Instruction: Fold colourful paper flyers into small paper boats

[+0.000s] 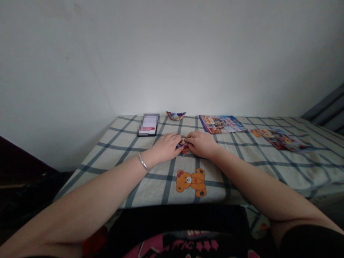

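Between my hands lies a small piece of colourful printed paper [184,148], low against the checked cloth, with much of it hidden under my fingers. My left hand [167,146], with a silver bangle at the wrist, presses its fingers and thumb on the paper's left side. From the right, the closed fingers of my right hand [201,143] grip the other side. Behind them, near the wall, stands a folded paper boat [176,116] in similar bright colours.
A phone [148,125] with a blurred screen lies at the back left. Two printed booklets lie to the right, one booklet [221,124] near the wall and another booklet [286,139] farther right. The checked cloth [107,168] has a printed teddy bear [191,182] near the front edge.
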A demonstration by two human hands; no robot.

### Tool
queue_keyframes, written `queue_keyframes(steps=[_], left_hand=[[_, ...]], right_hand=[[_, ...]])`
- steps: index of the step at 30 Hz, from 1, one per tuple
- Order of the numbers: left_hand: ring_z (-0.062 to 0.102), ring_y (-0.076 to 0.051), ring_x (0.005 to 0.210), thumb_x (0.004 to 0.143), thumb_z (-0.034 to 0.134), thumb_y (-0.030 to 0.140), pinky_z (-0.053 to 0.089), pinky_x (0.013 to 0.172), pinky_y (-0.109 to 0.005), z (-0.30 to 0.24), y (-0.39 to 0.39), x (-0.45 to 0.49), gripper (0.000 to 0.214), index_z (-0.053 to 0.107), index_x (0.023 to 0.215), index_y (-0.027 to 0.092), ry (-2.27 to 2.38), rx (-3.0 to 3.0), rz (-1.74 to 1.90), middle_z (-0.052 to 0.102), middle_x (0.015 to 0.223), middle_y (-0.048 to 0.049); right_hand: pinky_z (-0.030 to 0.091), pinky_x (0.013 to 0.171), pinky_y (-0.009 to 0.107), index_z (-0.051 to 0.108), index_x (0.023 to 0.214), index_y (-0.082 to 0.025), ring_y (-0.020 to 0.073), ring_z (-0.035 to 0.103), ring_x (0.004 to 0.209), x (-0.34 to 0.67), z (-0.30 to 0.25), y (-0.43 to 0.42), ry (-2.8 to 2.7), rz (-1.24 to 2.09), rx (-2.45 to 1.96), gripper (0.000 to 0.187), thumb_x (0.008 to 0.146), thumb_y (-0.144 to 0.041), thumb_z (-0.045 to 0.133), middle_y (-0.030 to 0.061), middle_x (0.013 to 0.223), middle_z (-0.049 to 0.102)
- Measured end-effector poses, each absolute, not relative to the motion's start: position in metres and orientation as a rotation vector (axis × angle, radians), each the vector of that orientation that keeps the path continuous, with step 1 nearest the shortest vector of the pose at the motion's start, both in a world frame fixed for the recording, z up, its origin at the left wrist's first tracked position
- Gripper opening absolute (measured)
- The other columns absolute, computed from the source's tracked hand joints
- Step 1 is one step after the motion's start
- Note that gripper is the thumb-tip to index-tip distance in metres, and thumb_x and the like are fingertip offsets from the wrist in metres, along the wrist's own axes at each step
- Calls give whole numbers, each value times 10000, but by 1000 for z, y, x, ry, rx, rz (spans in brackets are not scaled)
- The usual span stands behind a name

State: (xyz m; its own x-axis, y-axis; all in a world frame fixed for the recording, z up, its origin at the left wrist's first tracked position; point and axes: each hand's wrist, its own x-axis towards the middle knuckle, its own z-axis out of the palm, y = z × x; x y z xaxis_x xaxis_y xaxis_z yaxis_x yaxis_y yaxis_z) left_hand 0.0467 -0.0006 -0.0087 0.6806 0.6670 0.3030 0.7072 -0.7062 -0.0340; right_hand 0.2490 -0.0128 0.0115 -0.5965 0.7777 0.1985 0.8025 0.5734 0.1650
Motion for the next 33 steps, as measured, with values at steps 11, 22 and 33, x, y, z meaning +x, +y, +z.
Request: queue_keyframes(steps=[11, 22, 33], left_hand=[[472, -302, 1318, 951, 520, 434, 421, 1063, -454, -11, -3, 48, 436, 547, 1256, 124, -1162, -2699, -451, 610, 1287, -150], [544, -276, 1206, 916, 578, 453, 454, 1014, -409, -10, 1, 46, 482, 552, 1282, 139, -1134, -2725, -499, 630, 1219, -125], [571, -275, 1154, 953, 559, 345, 448, 976, -418, 8, -20, 41, 237, 703, 1013, 166, -1026, -2677, -389, 709, 1035, -89]], right_hand=[[456, 850, 307, 694, 1176, -200, 226, 601, 1036, 249, 20, -13, -2742, -337, -1415, 352, 959, -275, 429, 105, 1124, 665], [419, 686, 271, 749, 921, -183, 207, 654, 940, 262, 37, -20, -2864, -360, -1415, 284, 934, -285, 485, 78, 991, 715], [391, 625, 253, 752, 928, -194, 199, 662, 906, 262, 36, -21, -2864, -377, -1434, 301, 957, -276, 464, 75, 992, 720]])
